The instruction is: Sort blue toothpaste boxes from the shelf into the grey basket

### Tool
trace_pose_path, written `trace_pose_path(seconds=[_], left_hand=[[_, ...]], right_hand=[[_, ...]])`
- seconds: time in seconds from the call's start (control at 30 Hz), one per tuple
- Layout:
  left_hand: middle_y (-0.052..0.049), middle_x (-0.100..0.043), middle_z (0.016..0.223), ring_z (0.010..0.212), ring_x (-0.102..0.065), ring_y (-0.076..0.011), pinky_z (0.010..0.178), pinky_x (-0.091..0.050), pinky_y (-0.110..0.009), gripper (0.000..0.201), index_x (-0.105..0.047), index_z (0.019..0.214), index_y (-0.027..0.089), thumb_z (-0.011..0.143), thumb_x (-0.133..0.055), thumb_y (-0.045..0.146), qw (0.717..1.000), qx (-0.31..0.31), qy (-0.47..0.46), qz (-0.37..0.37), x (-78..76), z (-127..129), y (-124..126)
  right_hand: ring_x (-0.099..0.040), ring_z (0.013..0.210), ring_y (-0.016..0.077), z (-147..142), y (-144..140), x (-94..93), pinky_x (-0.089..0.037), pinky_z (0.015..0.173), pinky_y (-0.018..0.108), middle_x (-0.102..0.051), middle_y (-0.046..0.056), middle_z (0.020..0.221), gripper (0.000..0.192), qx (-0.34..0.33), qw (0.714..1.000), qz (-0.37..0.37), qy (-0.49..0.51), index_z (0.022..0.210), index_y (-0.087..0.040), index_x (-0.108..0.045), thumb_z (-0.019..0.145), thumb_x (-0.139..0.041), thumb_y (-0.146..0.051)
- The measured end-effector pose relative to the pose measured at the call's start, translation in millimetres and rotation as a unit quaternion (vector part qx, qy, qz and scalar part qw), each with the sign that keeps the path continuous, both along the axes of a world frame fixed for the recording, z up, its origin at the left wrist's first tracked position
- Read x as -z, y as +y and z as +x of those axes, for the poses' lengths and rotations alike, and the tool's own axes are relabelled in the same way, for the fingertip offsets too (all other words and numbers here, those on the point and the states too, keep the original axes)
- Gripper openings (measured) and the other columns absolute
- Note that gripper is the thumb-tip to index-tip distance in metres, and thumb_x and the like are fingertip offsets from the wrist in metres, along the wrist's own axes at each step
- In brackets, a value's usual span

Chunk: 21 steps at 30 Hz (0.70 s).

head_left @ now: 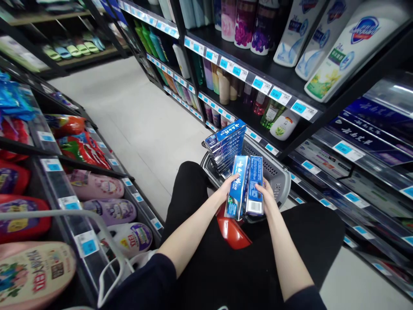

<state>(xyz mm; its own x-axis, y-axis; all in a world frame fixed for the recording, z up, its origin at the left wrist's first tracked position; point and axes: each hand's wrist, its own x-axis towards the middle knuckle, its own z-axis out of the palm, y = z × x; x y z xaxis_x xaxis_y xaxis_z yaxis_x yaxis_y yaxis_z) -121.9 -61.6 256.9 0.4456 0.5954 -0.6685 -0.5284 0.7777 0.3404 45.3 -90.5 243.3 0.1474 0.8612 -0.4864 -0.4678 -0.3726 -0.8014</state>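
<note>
Bottles lie along the left shelf, three of them in a row beside the aisle: pink [97, 185], purple [111, 212] and white [129, 240]; to their right, a stack of blue boxes [226, 146] stands in the grey basket [285, 181], its top box running from near left to far right, too tightly layered to count; next, the left hand [227, 187] grips one blue box [237, 187], whose long axis runs away from the person, far end tipped slightly right; against it lies a second blue box [254, 185], barcode end toward the person, long axis nearly straight ahead, grasped by the right hand [267, 196]; both boxes are over the basket's near side; farther right, three white bottles [342, 47] stand on a shelf.
</note>
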Motion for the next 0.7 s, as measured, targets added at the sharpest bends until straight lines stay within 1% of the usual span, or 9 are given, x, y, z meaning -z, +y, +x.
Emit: trace_pose_path(seconds=[0.07, 0.1, 0.3, 0.43, 0.53, 0.63, 0.7], left_hand=[[-0.012, -0.075, 0.087, 0.079, -0.071, -0.0265, 0.08, -0.056, -0.041, 0.043, -0.059, 0.119, 0.01, 0.086, -0.058, 0.036, 1.0, -0.011, 0.022, 0.016, 2.6, 3.3, -0.5], [-0.012, -0.075, 0.088, 0.079, -0.071, -0.0263, 0.081, -0.056, -0.041, 0.043, -0.059, 0.119, 0.01, 0.085, -0.059, 0.036, 0.999, -0.015, 0.025, 0.021, 3.9, 4.5, -0.7], [-0.01, -0.075, 0.094, 0.081, -0.071, -0.0235, 0.082, -0.056, -0.036, 0.042, -0.058, 0.121, 0.012, 0.082, -0.064, 0.027, 0.995, -0.056, 0.033, 0.08, 8.9, 5.8, -1.6], [-0.009, -0.075, 0.093, 0.08, -0.071, -0.0231, 0.08, -0.056, -0.035, 0.041, -0.059, 0.119, 0.013, 0.082, -0.065, 0.03, 0.996, -0.047, 0.03, 0.071, 9.2, 5.6, -1.8], [-0.01, -0.075, 0.092, 0.077, -0.071, -0.022, 0.079, -0.056, -0.034, 0.037, -0.061, 0.114, 0.013, 0.081, -0.066, 0.029, 0.995, -0.046, 0.032, 0.084, 8.1, 7.0, -1.6], [-0.009, -0.075, 0.091, 0.076, -0.07, -0.0211, 0.078, -0.055, -0.032, 0.034, -0.063, 0.11, 0.013, 0.079, -0.067, 0.027, 0.993, -0.046, 0.049, 0.102, 8.7, 8.2, -1.5], [-0.008, -0.075, 0.086, 0.073, -0.069, -0.0209, 0.076, -0.054, -0.031, 0.033, -0.065, 0.107, 0.013, 0.076, -0.07, 0.023, 0.991, -0.041, 0.072, 0.102, 11.5, 6.6, -2.1]], right_hand=[[-0.068, 0.092, 0.0241, -1.5, 1.3, 1.5, -0.056, 0.081, 0.038, -0.07, 0.001, 0.095, 0.062, 0.023, 1.0, 0.004, -0.018, 0.106, -0.024, -0.06, 0.049, -0.084, -0.027], [-0.067, 0.093, 0.0237, -2.8, 1.8, 2.1, -0.056, 0.082, 0.038, -0.069, 0.002, 0.096, 0.06, 0.024, 0.999, 0.004, -0.027, 0.104, -0.024, -0.06, 0.049, -0.084, -0.027], [-0.065, 0.091, 0.0216, -7.0, 2.8, 7.5, -0.054, 0.081, 0.036, -0.067, 0.002, 0.097, 0.055, 0.011, 0.998, 0.005, -0.065, 0.098, -0.022, -0.059, 0.05, -0.084, -0.032], [-0.065, 0.093, 0.0226, -4.4, 2.1, 8.1, -0.054, 0.08, 0.036, -0.067, 0.003, 0.098, 0.056, 0.007, 0.998, -0.001, -0.065, 0.1, -0.023, -0.058, 0.051, -0.084, -0.033], [-0.066, 0.093, 0.0229, -4.1, 1.6, 6.1, -0.054, 0.081, 0.037, -0.068, 0.002, 0.097, 0.056, 0.014, 0.999, -0.004, -0.052, 0.1, -0.022, -0.059, 0.051, -0.084, -0.031], [-0.067, 0.086, 0.0218, -5.3, 2.3, 8.6, -0.055, 0.079, 0.036, -0.07, 0.001, 0.092, 0.053, 0.037, 0.999, -0.007, -0.037, 0.095, -0.022, -0.06, 0.049, -0.084, -0.029], [-0.068, 0.079, 0.0216, -4.2, 3.6, 15.8, -0.056, 0.075, 0.036, -0.07, 0.0, 0.085, 0.048, 0.069, 0.997, -0.026, -0.027, 0.089, -0.022, -0.059, 0.048, -0.083, -0.03]])
